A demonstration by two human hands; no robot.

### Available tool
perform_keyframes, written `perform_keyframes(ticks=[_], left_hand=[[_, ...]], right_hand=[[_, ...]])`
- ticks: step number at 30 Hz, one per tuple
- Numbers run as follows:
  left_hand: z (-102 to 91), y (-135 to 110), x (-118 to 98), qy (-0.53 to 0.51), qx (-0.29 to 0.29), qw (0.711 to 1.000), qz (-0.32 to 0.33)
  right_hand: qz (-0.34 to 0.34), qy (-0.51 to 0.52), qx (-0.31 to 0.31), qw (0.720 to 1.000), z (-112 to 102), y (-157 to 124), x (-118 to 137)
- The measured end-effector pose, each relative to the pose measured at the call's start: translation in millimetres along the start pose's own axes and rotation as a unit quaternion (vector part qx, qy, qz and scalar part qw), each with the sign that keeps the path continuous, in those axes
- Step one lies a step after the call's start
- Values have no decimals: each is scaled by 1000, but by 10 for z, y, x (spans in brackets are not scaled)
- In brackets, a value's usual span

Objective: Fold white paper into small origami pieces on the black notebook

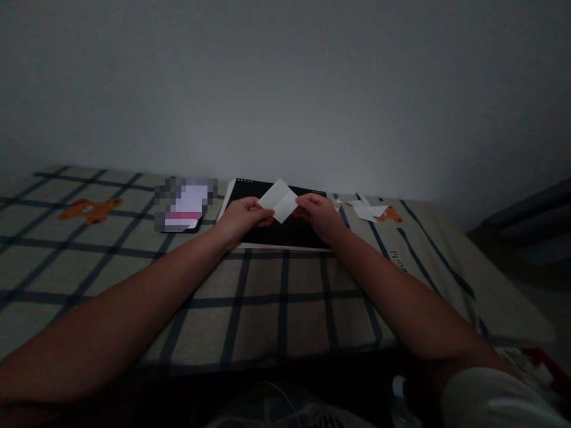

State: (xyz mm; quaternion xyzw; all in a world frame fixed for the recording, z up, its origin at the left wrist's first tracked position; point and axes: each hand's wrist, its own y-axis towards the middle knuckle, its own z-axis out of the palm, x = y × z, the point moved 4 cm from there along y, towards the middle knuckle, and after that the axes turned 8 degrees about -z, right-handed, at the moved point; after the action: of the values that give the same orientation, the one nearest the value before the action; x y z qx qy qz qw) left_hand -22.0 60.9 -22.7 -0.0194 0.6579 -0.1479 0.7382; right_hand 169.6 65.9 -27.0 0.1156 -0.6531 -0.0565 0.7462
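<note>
A small white sheet of folded paper (279,199), diamond-shaped with a crease across it, is held up between my two hands. My left hand (247,217) pinches its left corner between thumb and fingers. At the opposite corner, the fingertips of my right hand (317,213) are closed on the paper. Beneath both hands lies a black-covered notebook (285,236) with punched holes along its far edge and pale pages showing at the side. To the right of my right hand rest folded white paper pieces (369,210).
A phone (190,205) with a lit, partly pixelated screen lies left of the notebook. The checked tablecloth (263,303) has orange animal prints and covers the table up to a pale wall (285,89). Dark shapes stand beyond the right edge.
</note>
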Motion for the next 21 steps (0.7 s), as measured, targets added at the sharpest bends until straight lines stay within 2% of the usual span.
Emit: perform_keyframes(ticks=[5,9,16,21], left_hand=[[-75,11,-74,29,-15,999,36],[-83,4,-79,85,10,996,37],[-77,-73,-94,153,-51,983,84],[-33,-113,-115,113,-38,990,75]], right_hand=[[-34,-59,66,995,-40,1,34],[-33,-115,124,985,29,-53,81],[-45,-137,114,983,76,-58,27],[-56,-160,97,981,59,-59,86]])
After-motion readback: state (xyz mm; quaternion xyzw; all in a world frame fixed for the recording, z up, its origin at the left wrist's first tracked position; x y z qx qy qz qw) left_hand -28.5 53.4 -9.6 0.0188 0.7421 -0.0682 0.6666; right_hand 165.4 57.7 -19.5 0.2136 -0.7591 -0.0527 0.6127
